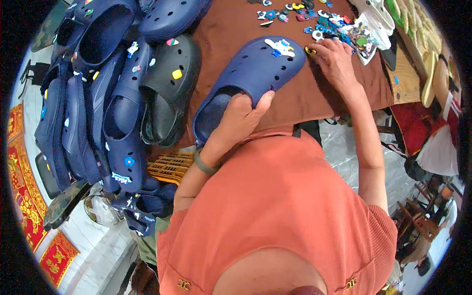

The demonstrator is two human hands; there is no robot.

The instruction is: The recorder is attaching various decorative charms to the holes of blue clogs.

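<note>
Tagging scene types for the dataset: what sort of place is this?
Probably a small stall or workshop that decorates foam clogs. The left hand grips a navy clog, the right hand rests by a heap of small coloured charms, and a pile of clogs sits on the left.

Your left hand (239,118) grips the heel end of a navy blue clog (250,78) that lies on the brown worktop (314,93), thumb on its rim. A white charm (280,46) sits on the clog's toe. Your right hand (337,61) rests just beyond the toe, fingertips on a small yellow charm (310,50). A scatter of colourful charms (334,24) lies just above it. To your left, a heap of dark clogs (113,93) is stacked together.
</note>
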